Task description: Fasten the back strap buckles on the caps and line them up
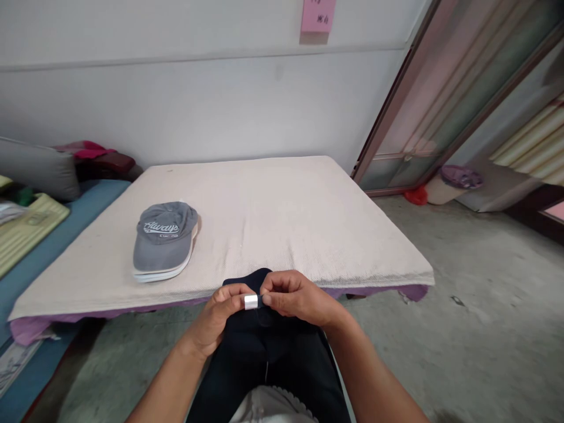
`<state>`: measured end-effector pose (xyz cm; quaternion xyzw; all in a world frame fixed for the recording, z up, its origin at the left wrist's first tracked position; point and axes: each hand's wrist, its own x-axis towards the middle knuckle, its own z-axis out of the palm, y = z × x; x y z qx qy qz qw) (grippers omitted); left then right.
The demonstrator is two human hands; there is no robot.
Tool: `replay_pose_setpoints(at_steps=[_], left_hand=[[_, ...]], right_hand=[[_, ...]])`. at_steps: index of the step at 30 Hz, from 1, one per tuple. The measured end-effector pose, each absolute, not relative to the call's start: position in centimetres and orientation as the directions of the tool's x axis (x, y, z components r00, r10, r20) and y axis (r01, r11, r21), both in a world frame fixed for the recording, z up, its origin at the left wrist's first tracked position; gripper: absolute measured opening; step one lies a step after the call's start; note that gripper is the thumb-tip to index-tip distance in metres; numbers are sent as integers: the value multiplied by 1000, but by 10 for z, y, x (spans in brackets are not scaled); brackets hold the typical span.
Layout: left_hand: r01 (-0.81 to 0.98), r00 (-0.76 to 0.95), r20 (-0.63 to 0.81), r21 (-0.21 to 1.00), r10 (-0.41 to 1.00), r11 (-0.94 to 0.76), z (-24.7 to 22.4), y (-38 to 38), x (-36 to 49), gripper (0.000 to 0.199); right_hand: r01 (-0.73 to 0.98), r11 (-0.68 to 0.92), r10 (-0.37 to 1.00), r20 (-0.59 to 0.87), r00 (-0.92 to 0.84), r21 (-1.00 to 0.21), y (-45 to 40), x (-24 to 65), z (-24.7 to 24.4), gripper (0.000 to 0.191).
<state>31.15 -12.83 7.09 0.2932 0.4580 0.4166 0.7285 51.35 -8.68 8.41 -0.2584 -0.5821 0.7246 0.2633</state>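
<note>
Just in front of the bed's near edge, both hands work on a dark navy cap (247, 278), partly hidden by the fingers and hard to tell from the dark trousers behind it. My left hand (214, 320) is closed, with thumb and forefinger pinching a shiny white, clasp-like piece (251, 302) on its band. Close beside it, my right hand (297, 298) pinches the dark band between thumb and bent forefinger. A stack of caps, a grey one with white "Always" lettering (164, 229) on top, lies on the bed to the left.
A cream cover (282, 205) lies over the bed. To the left are a grey pillow (39, 167) and a yellow-green folded mat (35, 226) on a blue surface. A glass-paned door (409, 117) and a waste bin (447, 188) stand at right.
</note>
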Motion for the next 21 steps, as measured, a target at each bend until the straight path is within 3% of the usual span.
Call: replay_pose_setpoints(at_steps=[10, 14, 21], left_hand=[[-343, 316, -366, 816, 875, 465, 67, -127, 313, 30], [-383, 255, -394, 797, 883, 466, 68, -128, 314, 29], [-408, 298, -375, 781, 878, 473, 76, -129, 313, 14]], right_hand=[[-140, -210, 688, -44, -725, -968, -88, 509, 88, 21], [-168, -184, 700, -10, -714, -968, -88, 507, 90, 23], [-97, -184, 708, -64, -703, -978, -87, 516, 91, 29]])
